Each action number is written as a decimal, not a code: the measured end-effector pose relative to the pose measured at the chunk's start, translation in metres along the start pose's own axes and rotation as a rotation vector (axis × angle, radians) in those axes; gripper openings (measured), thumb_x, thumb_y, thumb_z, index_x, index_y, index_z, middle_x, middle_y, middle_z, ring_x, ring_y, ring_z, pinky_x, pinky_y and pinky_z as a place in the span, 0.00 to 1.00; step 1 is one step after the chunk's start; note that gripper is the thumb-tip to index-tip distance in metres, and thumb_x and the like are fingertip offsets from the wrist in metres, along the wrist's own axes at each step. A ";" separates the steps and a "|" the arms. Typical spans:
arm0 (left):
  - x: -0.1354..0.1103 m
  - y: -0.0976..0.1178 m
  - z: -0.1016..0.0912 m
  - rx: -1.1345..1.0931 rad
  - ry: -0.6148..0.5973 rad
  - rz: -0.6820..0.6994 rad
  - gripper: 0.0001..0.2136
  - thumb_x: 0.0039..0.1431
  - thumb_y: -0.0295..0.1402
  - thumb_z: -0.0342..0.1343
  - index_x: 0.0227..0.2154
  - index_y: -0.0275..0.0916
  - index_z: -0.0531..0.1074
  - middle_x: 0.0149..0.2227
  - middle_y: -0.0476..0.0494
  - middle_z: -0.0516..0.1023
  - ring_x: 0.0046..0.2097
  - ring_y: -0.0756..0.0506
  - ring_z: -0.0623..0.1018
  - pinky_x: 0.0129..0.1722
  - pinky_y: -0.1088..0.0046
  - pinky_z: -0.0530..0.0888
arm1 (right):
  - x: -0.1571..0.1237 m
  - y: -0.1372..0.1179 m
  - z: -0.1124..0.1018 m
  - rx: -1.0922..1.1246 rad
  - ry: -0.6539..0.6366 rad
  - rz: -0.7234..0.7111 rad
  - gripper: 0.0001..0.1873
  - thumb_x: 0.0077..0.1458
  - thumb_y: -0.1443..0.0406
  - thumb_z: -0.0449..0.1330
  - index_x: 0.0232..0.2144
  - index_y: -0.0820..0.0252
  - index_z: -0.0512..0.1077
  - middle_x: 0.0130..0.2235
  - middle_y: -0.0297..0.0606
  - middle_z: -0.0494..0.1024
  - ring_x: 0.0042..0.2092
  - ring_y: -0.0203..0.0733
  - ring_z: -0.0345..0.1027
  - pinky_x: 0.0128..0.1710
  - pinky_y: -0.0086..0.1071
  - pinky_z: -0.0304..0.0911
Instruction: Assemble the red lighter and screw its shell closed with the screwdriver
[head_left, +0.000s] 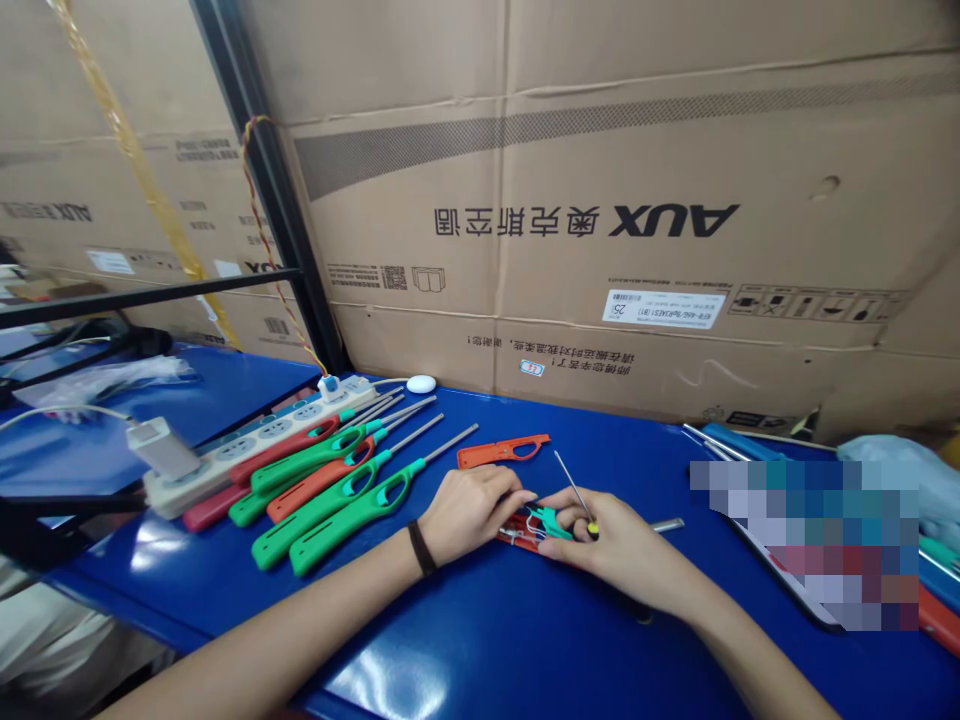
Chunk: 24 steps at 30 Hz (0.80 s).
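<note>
My left hand (472, 510), with a dark band on its wrist, curves its fingers over a red lighter body (517, 535) lying open on the blue table (480, 640). My right hand (611, 545) pinches a small yellow-handled screwdriver (574, 490), its thin shaft pointing up and away. A small teal trigger part (549, 521) sits between my hands, partly hidden by my fingers. Just beyond them lies an orange lighter half-shell (502, 451). To the left lie several long green and red utility lighters (337, 510), side by side.
A white power strip (262, 445) with a plugged-in charger (161, 447) lies behind the lighters. A white round object (421, 384) sits near the strip. Large cardboard boxes (570, 240) stand along the table's far edge. At right, a pixelated patch (802, 545) covers part of the view.
</note>
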<state>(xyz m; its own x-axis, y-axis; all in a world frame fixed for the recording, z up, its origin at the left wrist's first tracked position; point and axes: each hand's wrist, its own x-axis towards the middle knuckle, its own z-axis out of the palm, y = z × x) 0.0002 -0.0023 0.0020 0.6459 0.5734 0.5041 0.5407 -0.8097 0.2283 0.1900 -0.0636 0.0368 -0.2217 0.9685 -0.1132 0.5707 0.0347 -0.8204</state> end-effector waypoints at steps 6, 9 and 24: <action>0.000 -0.004 -0.001 -0.003 -0.036 0.057 0.15 0.66 0.39 0.45 0.29 0.37 0.69 0.28 0.48 0.76 0.29 0.50 0.74 0.28 0.78 0.65 | 0.001 0.004 -0.001 -0.203 0.091 -0.126 0.12 0.50 0.64 0.61 0.39 0.58 0.75 0.36 0.38 0.78 0.37 0.42 0.71 0.38 0.31 0.61; 0.000 -0.007 -0.004 0.015 -0.081 0.134 0.16 0.66 0.38 0.44 0.29 0.37 0.71 0.30 0.48 0.75 0.31 0.50 0.74 0.29 0.78 0.65 | 0.001 0.007 0.002 -0.218 0.086 -0.149 0.11 0.52 0.63 0.60 0.39 0.56 0.76 0.38 0.38 0.78 0.38 0.42 0.71 0.38 0.32 0.62; 0.002 -0.013 -0.024 -0.241 -0.174 0.103 0.05 0.57 0.34 0.57 0.32 0.39 0.76 0.35 0.48 0.77 0.37 0.49 0.76 0.40 0.76 0.70 | 0.000 0.012 0.003 -0.262 0.096 -0.198 0.09 0.55 0.64 0.57 0.38 0.55 0.75 0.37 0.37 0.76 0.38 0.42 0.70 0.39 0.32 0.60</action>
<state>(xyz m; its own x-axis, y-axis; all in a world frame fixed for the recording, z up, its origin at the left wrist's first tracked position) -0.0186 0.0067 0.0203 0.7841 0.4830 0.3898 0.3377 -0.8589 0.3849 0.1950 -0.0640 0.0252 -0.2803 0.9549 0.0976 0.7104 0.2747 -0.6479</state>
